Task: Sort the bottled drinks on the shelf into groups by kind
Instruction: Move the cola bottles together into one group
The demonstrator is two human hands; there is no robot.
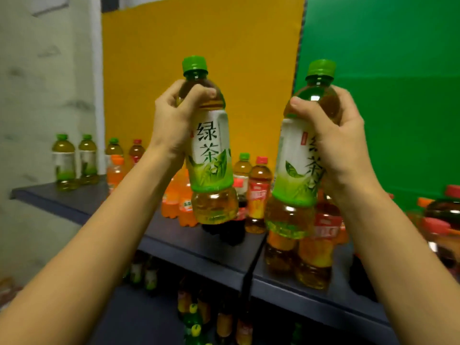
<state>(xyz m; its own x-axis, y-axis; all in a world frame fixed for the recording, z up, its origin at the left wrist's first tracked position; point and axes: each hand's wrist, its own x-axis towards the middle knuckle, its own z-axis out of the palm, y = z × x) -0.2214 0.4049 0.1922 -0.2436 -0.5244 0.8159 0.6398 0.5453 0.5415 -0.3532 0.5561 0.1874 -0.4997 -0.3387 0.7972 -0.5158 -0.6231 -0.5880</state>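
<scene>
Carry step: left grip [174,115] wraps green tea bottle [211,155] at shoulder; right grip [341,145] wraps second green tea bottle [293,170]; both held clear above shelf [189,242]; next move probably: set both upright beside green-capped pair [66,163] at shelf's far left.

Your left bottle [211,170], gripped by your left hand [171,120]: clear glossy plastic, bright glints on the bare lower body. Its label is a smooth film wrap with a soft sheen. The left cap [195,64] is ribbed green plastic, duller than the body.

Your right bottle [293,158], gripped by your right hand [341,145]: same clear glossy plastic, strong highlight at the shoulder, same film label.

You see the shelf top [74,197] dark blue-grey, smooth, matt. The orange soda bottles [171,200] on it are shiny plastic.

The yellow panel [199,33] and green panel [385,70] are flat and matt. The wall [37,95] is pale, rough, blotchy.
</scene>
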